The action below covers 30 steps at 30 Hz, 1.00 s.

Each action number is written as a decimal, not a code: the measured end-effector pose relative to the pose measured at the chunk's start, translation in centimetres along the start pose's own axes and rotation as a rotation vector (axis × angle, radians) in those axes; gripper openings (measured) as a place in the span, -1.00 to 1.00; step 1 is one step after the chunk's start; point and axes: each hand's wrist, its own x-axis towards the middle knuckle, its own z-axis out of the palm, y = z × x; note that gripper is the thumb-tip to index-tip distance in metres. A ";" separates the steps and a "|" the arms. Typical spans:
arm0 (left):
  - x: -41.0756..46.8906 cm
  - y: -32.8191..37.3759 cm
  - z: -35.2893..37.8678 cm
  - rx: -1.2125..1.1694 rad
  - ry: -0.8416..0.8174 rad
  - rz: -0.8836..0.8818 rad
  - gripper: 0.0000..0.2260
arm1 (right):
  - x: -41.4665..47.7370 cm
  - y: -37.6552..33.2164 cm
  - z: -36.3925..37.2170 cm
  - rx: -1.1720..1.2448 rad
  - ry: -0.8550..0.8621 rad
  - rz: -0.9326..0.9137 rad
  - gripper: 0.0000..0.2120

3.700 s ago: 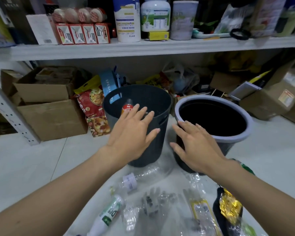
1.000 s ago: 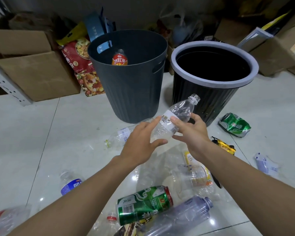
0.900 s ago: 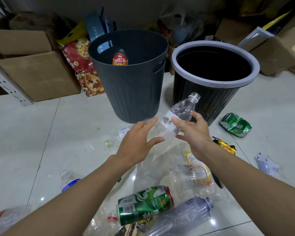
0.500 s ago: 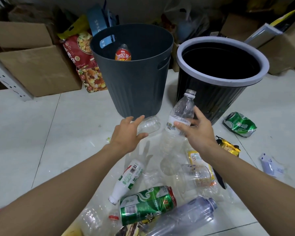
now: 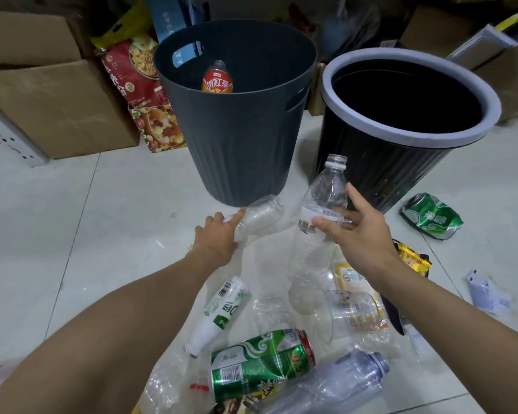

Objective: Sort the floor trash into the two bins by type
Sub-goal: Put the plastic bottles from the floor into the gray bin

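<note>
My right hand [image 5: 356,231] grips a clear capless plastic bottle [image 5: 317,228] upright, in front of the black bin with a grey rim [image 5: 476,85]. My left hand [image 5: 219,234] curls round a second clear bottle [image 5: 260,215] lying on the floor at the foot of the dark grey bin [image 5: 237,144]. An orange-labelled bottle [image 5: 217,80] stands inside the grey bin. On the floor below my hands lie a white bottle [image 5: 219,312], a green can [image 5: 260,363], a clear cup [image 5: 350,312] and a bluish bottle [image 5: 335,383].
A crushed green can [image 5: 431,216], a yellow wrapper [image 5: 413,258] and a paper scrap [image 5: 485,294] lie right of the black bin. Cardboard boxes [image 5: 57,100] and red snack bags [image 5: 132,76] stand behind the bins at left. A white shelf leg [image 5: 9,138] is far left.
My right hand picked up the clear bottle and turned it upright. My left hand let go of it, moved toward the grey bin and closed round the second clear bottle on the floor.
</note>
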 end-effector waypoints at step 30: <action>-10.7 3.9 -20.4 -0.354 0.599 0.088 -0.27 | -2.0 -11.8 -3.6 0.008 0.071 -0.195 -0.36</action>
